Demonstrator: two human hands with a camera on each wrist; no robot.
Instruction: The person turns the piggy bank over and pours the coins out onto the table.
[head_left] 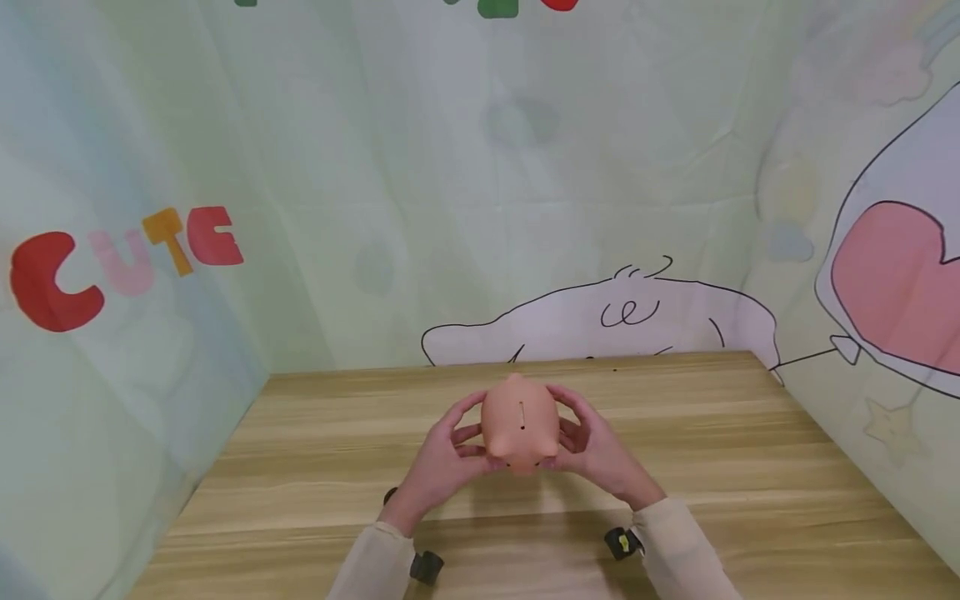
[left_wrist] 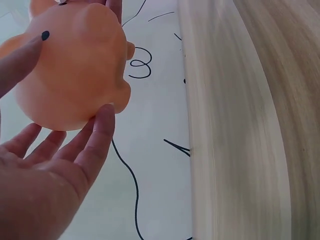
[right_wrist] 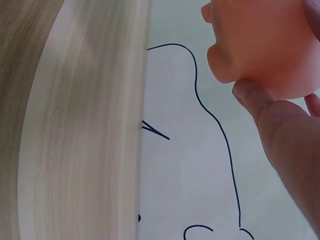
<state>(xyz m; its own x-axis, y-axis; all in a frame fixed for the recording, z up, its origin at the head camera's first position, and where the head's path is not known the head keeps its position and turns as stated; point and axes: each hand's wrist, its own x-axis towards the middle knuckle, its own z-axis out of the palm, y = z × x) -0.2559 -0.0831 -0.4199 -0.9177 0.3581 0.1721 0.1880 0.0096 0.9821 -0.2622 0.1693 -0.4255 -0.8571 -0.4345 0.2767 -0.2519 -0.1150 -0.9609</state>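
Between my two hands is a pink piggy bank (head_left: 521, 417), its coin slot facing up and its snout toward me in the head view. My left hand (head_left: 441, 454) grips its left side, thumb near the face and fingers spread along the body. On the opposite side my right hand (head_left: 600, 450) holds it the same way. In the left wrist view the piggy bank (left_wrist: 75, 65) shows a black eye and stubby feet, raised above the tabletop. The right wrist view has fingers (right_wrist: 255, 97) against its underside near a foot.
A wood-grain table (head_left: 337, 467) lies beneath the hands. Behind it and at both sides hangs a pale printed curtain (head_left: 360, 208) with a cartoon figure and coloured letters. Dark straps (head_left: 427, 567) sit at the wrists, by the light sleeves.
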